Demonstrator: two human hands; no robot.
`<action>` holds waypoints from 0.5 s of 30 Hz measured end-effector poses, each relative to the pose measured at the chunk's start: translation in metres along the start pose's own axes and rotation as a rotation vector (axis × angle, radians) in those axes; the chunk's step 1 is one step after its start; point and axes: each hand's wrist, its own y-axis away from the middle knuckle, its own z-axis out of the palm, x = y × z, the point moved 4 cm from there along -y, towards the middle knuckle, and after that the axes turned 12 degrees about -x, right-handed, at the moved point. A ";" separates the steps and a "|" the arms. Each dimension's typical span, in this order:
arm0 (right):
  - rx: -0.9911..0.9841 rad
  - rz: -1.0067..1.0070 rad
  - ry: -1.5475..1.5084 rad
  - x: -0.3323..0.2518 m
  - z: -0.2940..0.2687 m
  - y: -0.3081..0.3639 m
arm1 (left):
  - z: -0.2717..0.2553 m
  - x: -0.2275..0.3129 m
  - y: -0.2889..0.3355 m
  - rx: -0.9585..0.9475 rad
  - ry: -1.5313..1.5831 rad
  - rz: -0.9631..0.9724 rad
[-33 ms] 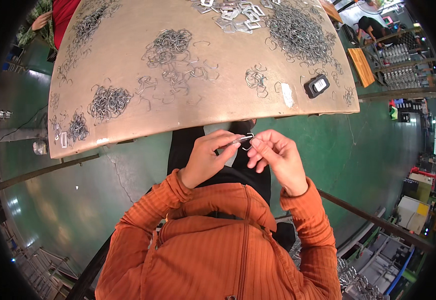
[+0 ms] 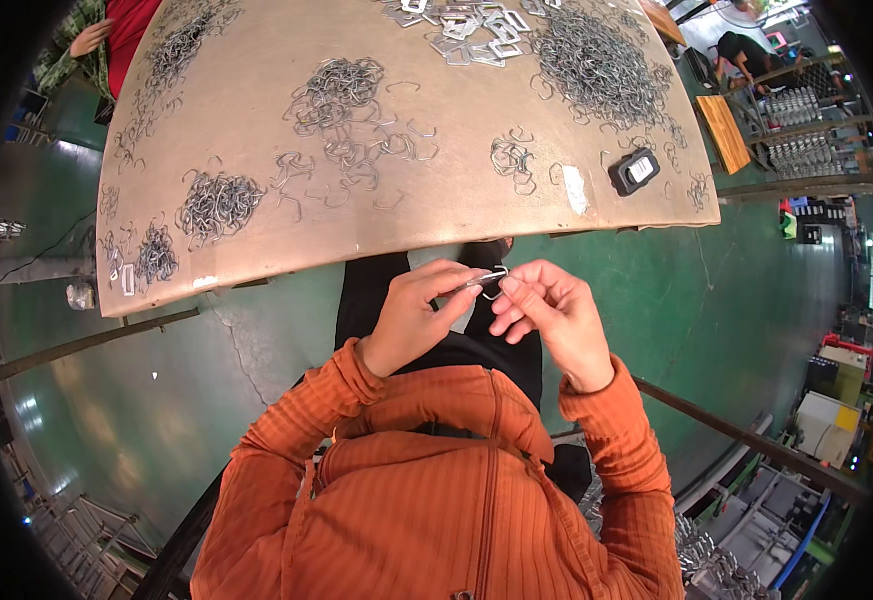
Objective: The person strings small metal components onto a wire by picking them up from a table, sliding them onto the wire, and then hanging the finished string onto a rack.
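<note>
My left hand (image 2: 414, 318) and my right hand (image 2: 548, 312) meet in front of my chest, just below the near edge of a round tan table (image 2: 256, 262). Between their fingertips they pinch a small bent wire clip (image 2: 494, 277), one hand on each side. Orange sleeves cover both forearms. Heaps of the same grey wire clips lie on the table: a big one (image 2: 596, 60) at the far right, one (image 2: 338, 82) in the middle and a smaller one (image 2: 218, 203) at the near left. Flat rectangular metal buckles (image 2: 461, 25) lie at the far edge.
A small black device (image 2: 634, 170) sits near the table's right edge. Another person (image 2: 106, 35) in red stands at the far left. A wooden bench (image 2: 724, 132) and metal racks (image 2: 806, 120) stand to the right on the green floor. A metal rail (image 2: 756, 445) runs past my right side.
</note>
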 end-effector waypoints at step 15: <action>0.188 -0.181 -0.044 0.012 0.006 0.006 | 0.011 0.000 -0.002 -0.069 -0.196 0.172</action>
